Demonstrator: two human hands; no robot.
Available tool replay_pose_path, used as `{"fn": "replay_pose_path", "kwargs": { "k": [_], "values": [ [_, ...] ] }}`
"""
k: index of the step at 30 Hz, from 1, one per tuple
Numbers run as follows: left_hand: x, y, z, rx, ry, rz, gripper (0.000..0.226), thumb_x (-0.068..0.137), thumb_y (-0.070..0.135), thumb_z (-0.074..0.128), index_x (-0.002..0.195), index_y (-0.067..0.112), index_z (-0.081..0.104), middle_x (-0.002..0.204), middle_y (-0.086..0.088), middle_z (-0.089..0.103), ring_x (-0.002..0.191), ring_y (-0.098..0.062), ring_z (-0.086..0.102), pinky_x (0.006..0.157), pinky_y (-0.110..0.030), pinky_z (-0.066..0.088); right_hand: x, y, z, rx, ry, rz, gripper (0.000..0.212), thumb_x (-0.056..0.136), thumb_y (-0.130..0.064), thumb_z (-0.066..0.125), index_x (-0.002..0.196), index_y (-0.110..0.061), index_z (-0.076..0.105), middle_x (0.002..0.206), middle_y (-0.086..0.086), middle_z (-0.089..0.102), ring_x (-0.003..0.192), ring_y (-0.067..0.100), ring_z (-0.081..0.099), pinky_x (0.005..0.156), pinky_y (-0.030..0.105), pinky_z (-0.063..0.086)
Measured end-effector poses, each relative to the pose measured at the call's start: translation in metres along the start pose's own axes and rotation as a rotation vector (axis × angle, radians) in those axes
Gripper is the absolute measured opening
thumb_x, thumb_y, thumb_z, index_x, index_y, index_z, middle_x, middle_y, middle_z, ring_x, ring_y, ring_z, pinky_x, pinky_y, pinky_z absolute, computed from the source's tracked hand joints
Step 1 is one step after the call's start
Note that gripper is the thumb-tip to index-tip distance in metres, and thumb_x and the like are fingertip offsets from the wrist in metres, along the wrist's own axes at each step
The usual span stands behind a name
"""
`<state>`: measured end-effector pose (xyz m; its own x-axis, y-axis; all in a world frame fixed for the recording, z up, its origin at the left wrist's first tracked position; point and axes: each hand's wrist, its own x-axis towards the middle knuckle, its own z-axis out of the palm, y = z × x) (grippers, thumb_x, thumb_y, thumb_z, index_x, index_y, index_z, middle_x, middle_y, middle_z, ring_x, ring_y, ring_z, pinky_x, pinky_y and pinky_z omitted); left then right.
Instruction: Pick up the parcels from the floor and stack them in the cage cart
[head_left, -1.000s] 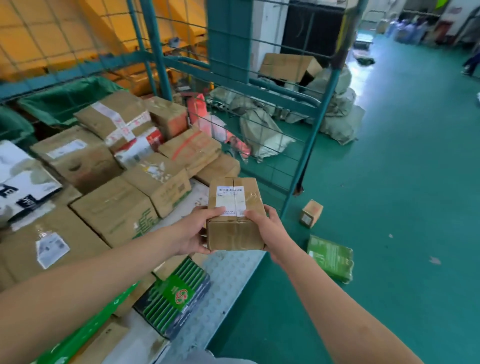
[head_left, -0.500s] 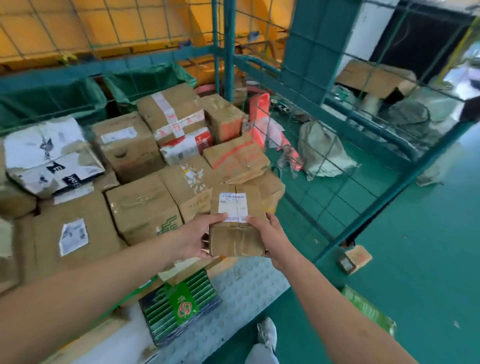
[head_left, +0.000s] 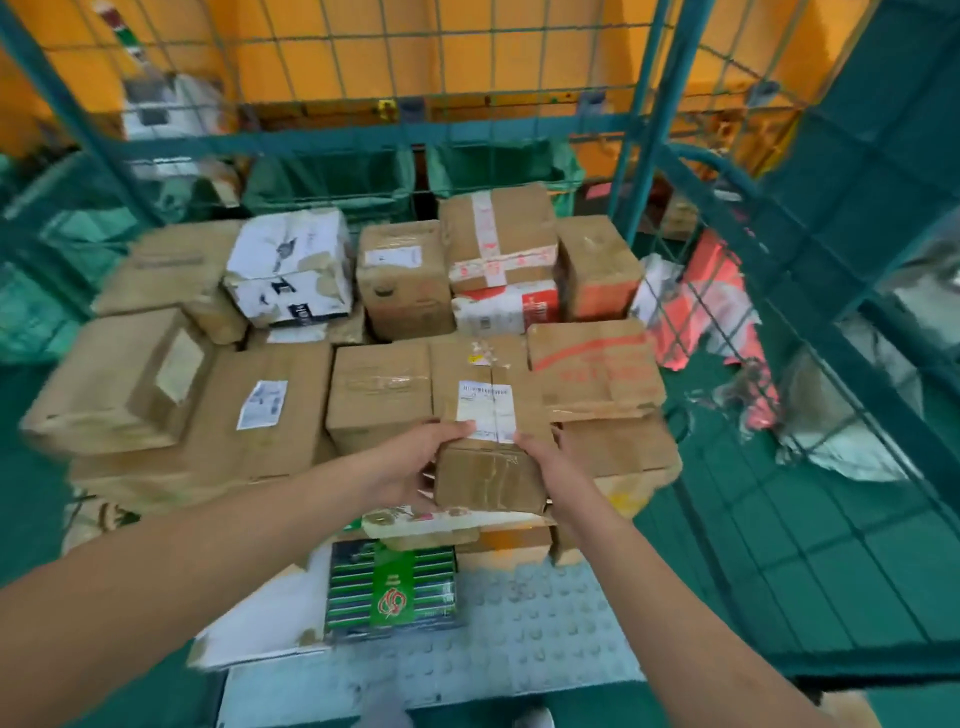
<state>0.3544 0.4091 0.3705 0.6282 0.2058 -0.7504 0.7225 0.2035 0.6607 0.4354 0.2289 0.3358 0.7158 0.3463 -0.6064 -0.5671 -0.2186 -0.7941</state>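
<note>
A small brown cardboard parcel (head_left: 491, 447) with a white shipping label on its top is gripped between both hands above the front row of boxes in the green wire cage cart (head_left: 810, 332). The left hand (head_left: 410, 470) is wrapped round the parcel's left edge, thumb on top beside the label; the right hand (head_left: 550, 462) is clamped on the right edge in the same way. The parcel's far end lies over a taped brown box (head_left: 382, 389) and just beside a box with red print (head_left: 592, 369), though contact underneath cannot be told.

The cart's rear and middle are filled by stacked boxes, among them a white and black carton (head_left: 291, 270) and a box crossed with red-printed tape (head_left: 496, 234). Open room is seen at the front, where the studded grey cart floor (head_left: 545, 639) is exposed to the right of a flat green striped package (head_left: 392, 582). The right mesh wall is close to the stack's right edge, with only a narrow strip left there. Red plastic wrapping (head_left: 711, 301) is visible beyond that mesh.
</note>
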Motion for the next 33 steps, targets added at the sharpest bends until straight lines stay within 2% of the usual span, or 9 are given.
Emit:
{"fn": "replay_pose_path", "kwargs": {
  "k": [4,7,9,11,14,18,22,28,33],
  "values": [
    [0.002,-0.006,-0.035,-0.106,0.030,-0.001,0.048,0.089,0.049,0.075,0.125,0.021,0.060,0.124,-0.017,0.068,0.114,-0.043,0.065,0.091,-0.068,0.054,0.008,-0.007,0.033,-0.039,-0.088,0.018,0.075,0.090,-0.049,0.074,0.151,-0.032,0.035,0.128,-0.005,0.063,0.105,0.019,0.069,0.079,0.040,0.062],
    [0.007,-0.011,-0.066,-0.139,0.061,-0.004,0.056,0.085,0.052,0.078,0.128,0.022,0.059,0.123,-0.016,0.069,0.112,-0.041,0.066,0.090,-0.064,0.057,0.022,-0.007,0.061,-0.085,-0.105,0.045,0.100,0.075,-0.068,0.076,0.156,-0.038,0.027,0.143,-0.003,0.053,0.118,0.023,0.062,0.099,0.053,0.056],
    [0.012,-0.013,-0.084,-0.169,0.073,-0.008,0.059,0.082,0.053,0.081,0.129,0.024,0.059,0.122,-0.014,0.070,0.112,-0.040,0.067,0.090,-0.064,0.057,0.029,-0.010,0.078,-0.126,-0.131,0.087,0.103,0.074,-0.073,0.075,0.158,-0.040,0.024,0.146,-0.005,0.047,0.122,0.023,0.057,0.100,0.051,0.054],
    [0.019,-0.013,-0.102,-0.191,0.093,0.002,0.066,0.079,0.053,0.082,0.133,0.027,0.055,0.122,-0.012,0.071,0.111,-0.038,0.067,0.086,-0.061,0.059,0.034,-0.016,0.094,-0.127,-0.183,0.163,0.091,0.081,-0.070,0.073,0.154,-0.031,0.035,0.135,-0.003,0.055,0.116,0.023,0.061,0.094,0.050,0.059],
    [0.033,-0.009,-0.134,-0.251,0.117,0.031,0.078,0.080,0.049,0.084,0.142,0.034,0.038,0.125,-0.010,0.067,0.109,-0.037,0.067,0.076,-0.054,0.062,0.042,-0.037,0.121,-0.122,-0.255,0.246,0.049,0.090,-0.058,0.070,0.123,-0.023,0.064,0.113,0.009,0.069,0.104,0.027,0.067,0.097,0.052,0.058],
    [0.050,0.005,-0.164,-0.285,0.037,0.003,0.068,0.086,0.040,0.082,0.139,0.029,0.041,0.128,-0.017,0.063,0.110,-0.040,0.067,0.080,-0.054,0.062,0.069,-0.062,0.142,-0.193,-0.275,0.245,0.047,0.088,-0.051,0.076,0.123,-0.021,0.067,0.118,0.009,0.071,0.108,0.026,0.069,0.093,0.044,0.061],
    [0.082,0.026,-0.196,-0.214,0.009,-0.008,0.040,0.097,0.030,0.070,0.131,0.029,0.048,0.134,-0.010,0.061,0.119,-0.034,0.062,0.088,-0.053,0.061,0.114,-0.094,0.158,-0.403,-0.198,0.092,0.070,0.083,-0.040,0.084,0.140,-0.024,0.045,0.128,-0.001,0.064,0.111,0.023,0.067,0.089,0.042,0.062],
    [0.137,0.065,-0.240,-0.169,0.119,-0.008,0.065,0.099,0.023,0.068,0.152,0.029,0.030,0.144,-0.006,0.049,0.131,-0.031,0.051,0.102,-0.051,0.054,0.193,-0.157,0.167,-1.214,0.101,-0.323,0.115,0.070,-0.037,0.089,0.160,-0.028,0.017,0.148,0.010,0.039,0.135,0.036,0.042,0.112,0.049,0.042],
    [0.175,0.084,-0.272,-0.132,0.127,0.059,0.076,0.089,0.030,0.076,0.153,0.032,0.034,0.140,-0.020,0.056,0.116,-0.026,0.062,0.090,-0.038,0.057,0.245,-0.194,0.187,-1.509,0.063,-0.579,0.106,0.078,-0.016,0.078,0.161,-0.022,0.012,0.158,0.008,0.019,0.145,0.040,0.023,0.118,0.047,0.032]
  ]
}}
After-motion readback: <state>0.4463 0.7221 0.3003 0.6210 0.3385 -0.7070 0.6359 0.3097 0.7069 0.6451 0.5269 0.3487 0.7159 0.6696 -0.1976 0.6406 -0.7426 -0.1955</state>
